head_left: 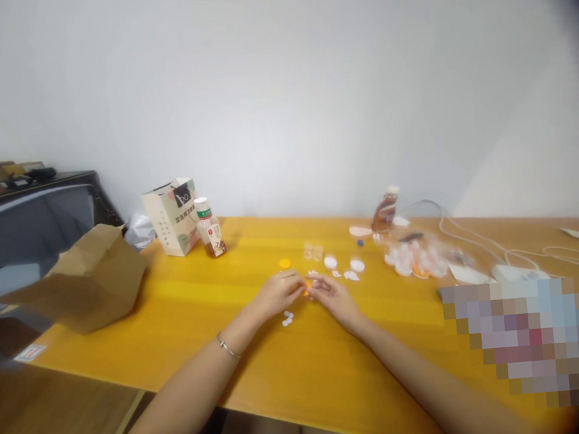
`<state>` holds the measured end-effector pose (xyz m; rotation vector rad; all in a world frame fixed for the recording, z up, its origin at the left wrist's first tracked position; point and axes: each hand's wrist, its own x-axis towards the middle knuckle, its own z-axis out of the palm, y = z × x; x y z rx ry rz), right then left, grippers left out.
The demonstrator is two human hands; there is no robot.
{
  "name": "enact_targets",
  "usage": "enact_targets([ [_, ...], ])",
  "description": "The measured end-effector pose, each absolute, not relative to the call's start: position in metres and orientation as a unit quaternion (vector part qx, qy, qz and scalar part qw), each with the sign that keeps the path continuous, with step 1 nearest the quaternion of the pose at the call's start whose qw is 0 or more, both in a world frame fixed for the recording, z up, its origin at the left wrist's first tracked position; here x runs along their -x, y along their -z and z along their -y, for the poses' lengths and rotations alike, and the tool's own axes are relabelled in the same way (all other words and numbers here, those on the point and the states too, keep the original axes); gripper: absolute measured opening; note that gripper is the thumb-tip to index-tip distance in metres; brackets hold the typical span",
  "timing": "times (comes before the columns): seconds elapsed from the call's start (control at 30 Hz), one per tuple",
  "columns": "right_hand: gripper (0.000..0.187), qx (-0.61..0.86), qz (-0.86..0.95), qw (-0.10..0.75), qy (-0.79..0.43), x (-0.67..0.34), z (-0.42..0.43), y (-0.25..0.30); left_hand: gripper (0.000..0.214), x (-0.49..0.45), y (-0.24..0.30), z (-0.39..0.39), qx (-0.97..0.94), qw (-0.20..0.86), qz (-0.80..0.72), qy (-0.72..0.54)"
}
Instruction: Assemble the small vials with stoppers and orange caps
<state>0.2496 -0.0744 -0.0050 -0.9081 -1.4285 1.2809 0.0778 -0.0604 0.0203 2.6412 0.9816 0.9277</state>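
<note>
From here: left hand [278, 293] and right hand [336, 299] meet over the table [260, 350], fingers of both pinched on a small orange piece [306, 288]. Can't tell if it touches the wood. White discs [288, 319] lie near, on the person's side; yellow cap [285, 263] just beyond left hand, two white lids [330, 262] past the right.

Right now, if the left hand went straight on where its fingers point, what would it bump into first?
Probably the small orange object right at its fingertips, then the right hand just across from it; depth there is hard to judge.
</note>
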Motion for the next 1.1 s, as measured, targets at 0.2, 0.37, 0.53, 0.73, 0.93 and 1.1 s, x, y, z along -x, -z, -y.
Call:
enact_targets([
  [0.2, 0.029, 0.382, 0.558, 0.477, -0.561, -0.25, 0.077, 0.001, 0.02, -0.074, -0.026, 0.063, -0.897, 0.11, -0.324, -0.281],
  [0.37, 0.03, 0.427, 0.551, 0.484, -0.529, -0.254, 0.075, 0.001, 0.018, -0.052, -0.039, 0.06, -0.908, 0.179, -0.327, -0.194],
  [0.53, 0.031, 0.443, 0.563, 0.476, -0.51, -0.254, 0.075, 0.0, 0.015, -0.037, -0.037, 0.054, -0.902, 0.3, -0.299, -0.083],
  [0.73, 0.031, 0.441, 0.585, 0.467, -0.495, -0.255, 0.076, 0.0, 0.013, -0.044, -0.035, 0.059, -0.906, 0.317, -0.267, -0.09],
  [0.93, 0.033, 0.432, 0.588, 0.471, -0.496, -0.255, 0.073, 0.003, 0.01, -0.046, -0.034, 0.06, -0.911, 0.295, -0.274, -0.09],
  [1.1, 0.032, 0.427, 0.592, 0.476, -0.49, -0.255, 0.073, 0.003, 0.015, -0.051, -0.034, 0.062, -0.909, 0.224, -0.318, -0.149],
])
